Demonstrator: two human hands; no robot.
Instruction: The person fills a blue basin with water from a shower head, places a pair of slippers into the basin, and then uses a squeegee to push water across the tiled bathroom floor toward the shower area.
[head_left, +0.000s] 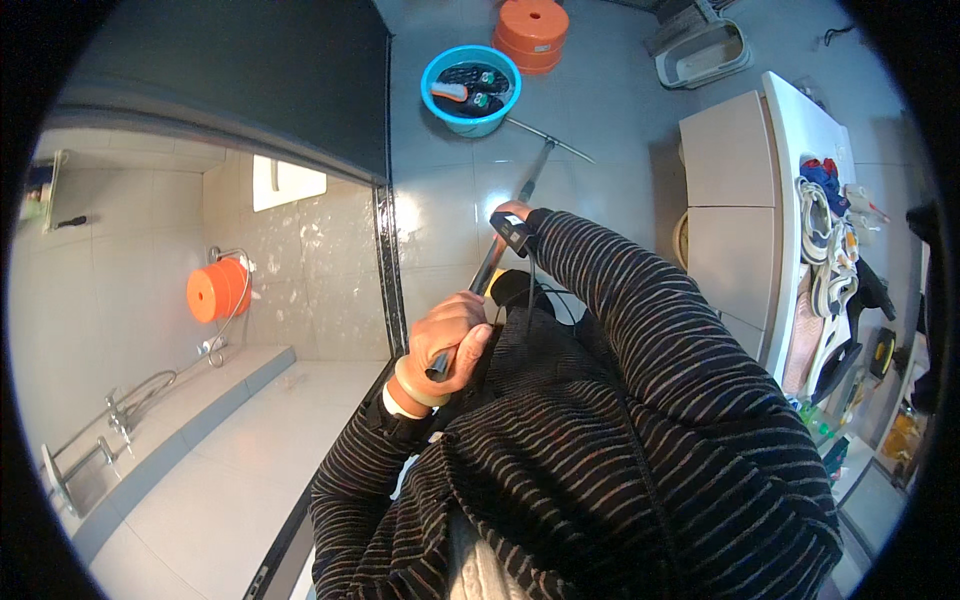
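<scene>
Fingers of my left hand are clenching the near end of a long dark pole, which is slanting away over the grey tiled floor toward a blue basin. My right hand is gripping the same pole farther up, mostly hidden behind my striped sleeve. An orange stool is standing just beyond the basin.

Evenly bright, cool daylight; white glare patch on glossy floor tiles near blue basin; sharp centre; fisheye-bent, black-vignetted rim.
</scene>
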